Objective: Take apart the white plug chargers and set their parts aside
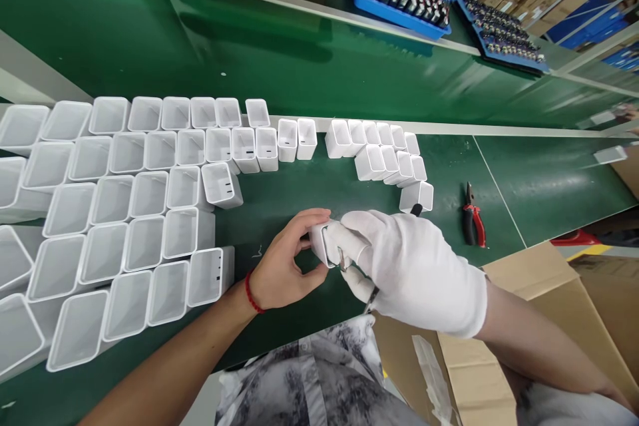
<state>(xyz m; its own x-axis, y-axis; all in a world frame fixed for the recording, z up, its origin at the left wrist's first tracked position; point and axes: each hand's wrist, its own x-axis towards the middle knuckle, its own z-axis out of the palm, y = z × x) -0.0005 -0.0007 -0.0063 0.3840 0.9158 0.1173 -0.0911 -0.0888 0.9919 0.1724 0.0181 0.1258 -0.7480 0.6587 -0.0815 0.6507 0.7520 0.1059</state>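
My bare left hand (292, 263), with a red bracelet at the wrist, grips a small white plastic box (318, 244) between fingers and thumb. The box is tilted, its open end turned towards the right. My right hand (412, 269), in a white glove, is closed at that open end, fingertips against the rim. A slim metal hand tool (371, 299) with dark parts shows from within the right fist. Its metal tip sits by the box's rim; the glove covers most of it, so its exact kind is unclear.
Rows of open white boxes (127, 153) fill the left of the green bench. A smaller group (382, 152) stands beyond my hands. Red-and-black pliers (473, 216) lie to the right. A cardboard box (549, 319) stands at lower right. Blue trays (399, 16) of parts sit on the shelf.
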